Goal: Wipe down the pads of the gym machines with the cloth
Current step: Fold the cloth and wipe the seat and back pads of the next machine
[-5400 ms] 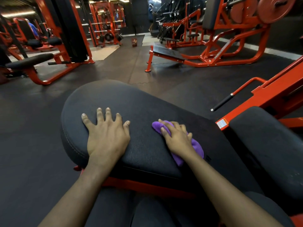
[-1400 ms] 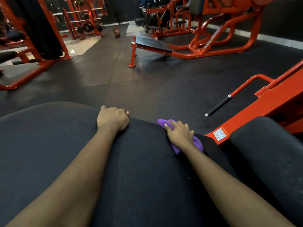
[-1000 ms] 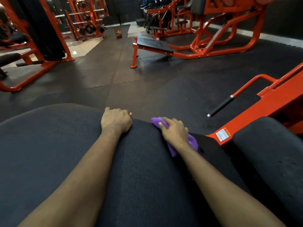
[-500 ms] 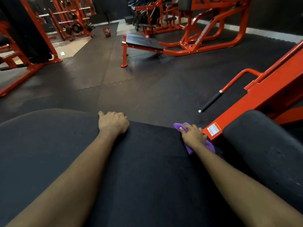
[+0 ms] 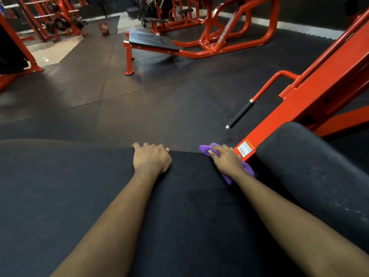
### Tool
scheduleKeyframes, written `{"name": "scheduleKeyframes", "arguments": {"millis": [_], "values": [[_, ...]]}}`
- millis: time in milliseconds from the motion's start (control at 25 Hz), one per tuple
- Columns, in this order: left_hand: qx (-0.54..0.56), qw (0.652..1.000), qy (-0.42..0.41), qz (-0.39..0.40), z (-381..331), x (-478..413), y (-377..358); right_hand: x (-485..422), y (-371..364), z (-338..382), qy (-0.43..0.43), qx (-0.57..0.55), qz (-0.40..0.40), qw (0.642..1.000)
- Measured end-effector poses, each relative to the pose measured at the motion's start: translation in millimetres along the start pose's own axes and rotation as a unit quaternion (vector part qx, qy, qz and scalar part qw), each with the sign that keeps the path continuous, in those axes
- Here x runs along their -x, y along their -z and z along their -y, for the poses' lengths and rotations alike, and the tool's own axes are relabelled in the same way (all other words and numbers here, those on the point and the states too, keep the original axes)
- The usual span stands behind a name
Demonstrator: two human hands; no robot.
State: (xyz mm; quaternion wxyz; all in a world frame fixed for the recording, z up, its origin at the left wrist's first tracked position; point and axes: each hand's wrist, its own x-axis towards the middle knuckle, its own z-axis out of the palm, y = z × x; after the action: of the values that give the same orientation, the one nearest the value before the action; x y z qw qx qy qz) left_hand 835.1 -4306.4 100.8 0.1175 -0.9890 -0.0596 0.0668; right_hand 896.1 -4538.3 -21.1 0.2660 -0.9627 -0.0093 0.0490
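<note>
A wide black seat pad (image 5: 69, 196) fills the lower half of the head view. My left hand (image 5: 150, 159) curls over its far edge near the middle, gripping the pad. My right hand (image 5: 226, 159) presses a bunched purple cloth (image 5: 246, 170) onto the pad's far right corner, fingers on top; the cloth pokes out ahead of the fingertips and behind the wrist. A second black pad (image 5: 311, 172) rises just right of the cloth.
An orange machine frame (image 5: 319, 84) with a warning sticker stands right of my right hand, and a black-gripped handle (image 5: 240, 113) juts out over the floor. Beyond the pad lie dark rubber floor mats, an orange flat bench (image 5: 151, 42) and more orange machines.
My right hand has slid the cloth back and forth along the pad's far edge and now sits at the right corner. My left hand has kept its grip on the edge.
</note>
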Motion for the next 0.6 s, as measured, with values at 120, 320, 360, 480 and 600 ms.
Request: {"name": "scheduleKeyframes", "arguments": {"millis": [120,320,360,480,600], "values": [[-0.001,1.0,0.002,-0.014,-0.7,-0.2,-1.9,-8.9,0.7,-34.4,-0.057,-0.025,-0.002,0.998],[-0.001,1.0,0.0,-0.022,-1.2,-1.5,-1.7,-5.9,4.4,-74.1,-0.141,-0.102,0.003,0.985],[0.001,1.0,0.0,-0.021,-1.4,-1.4,-2.0,-4.3,4.6,-74.1,-0.149,-0.102,-0.003,0.984],[0.005,1.0,0.0,-0.022,-1.3,-0.7,-2.8,-8.7,9.5,-57.6,-0.18,-0.078,-0.016,0.981],[0.009,1.0,-0.001,-0.027,-1.8,-0.8,-3.0,-19.1,13.2,-19.7,-0.118,-0.059,0.006,0.991]]}}
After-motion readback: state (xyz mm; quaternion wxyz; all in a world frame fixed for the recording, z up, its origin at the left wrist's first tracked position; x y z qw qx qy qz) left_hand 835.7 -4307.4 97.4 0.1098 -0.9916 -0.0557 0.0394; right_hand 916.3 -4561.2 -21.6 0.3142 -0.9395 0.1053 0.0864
